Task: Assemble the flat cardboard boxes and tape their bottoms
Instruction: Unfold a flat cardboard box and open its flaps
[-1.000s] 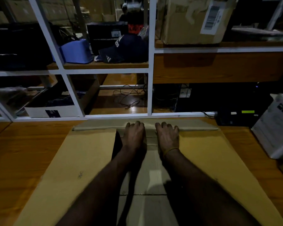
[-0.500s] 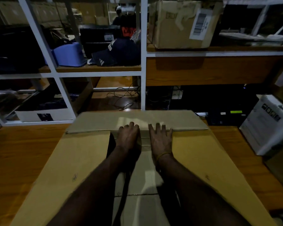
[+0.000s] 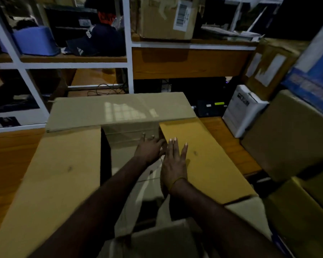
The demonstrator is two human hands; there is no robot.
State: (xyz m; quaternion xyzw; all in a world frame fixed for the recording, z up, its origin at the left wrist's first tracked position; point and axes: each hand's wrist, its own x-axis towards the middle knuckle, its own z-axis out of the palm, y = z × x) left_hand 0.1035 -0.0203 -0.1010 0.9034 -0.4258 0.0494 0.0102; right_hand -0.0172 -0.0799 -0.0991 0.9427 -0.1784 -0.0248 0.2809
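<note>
Cardboard box (image 3: 71,174) unlabelled, left hand (image 3: 149,150) and right hand (image 3: 174,162) flat on flaps, fingers straight.

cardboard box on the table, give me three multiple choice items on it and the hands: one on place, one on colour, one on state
1. Where does the right hand lie?
A. flat on the box's right flap
B. on the white printer
C. on the shelf

2. What colour is the band on the right wrist?
A. red
B. yellow
C. white

3. How is the left hand?
A. curled round a tape roll
B. fingers straight, reaching into the gap between the flaps
C. hanging off the table

Answers
1. A: its palm and spread fingers rest on that flap.
2. B: a thin yellow loop circles the wrist.
3. B: its fingers lie extended on the cardboard box, holding nothing.
</note>
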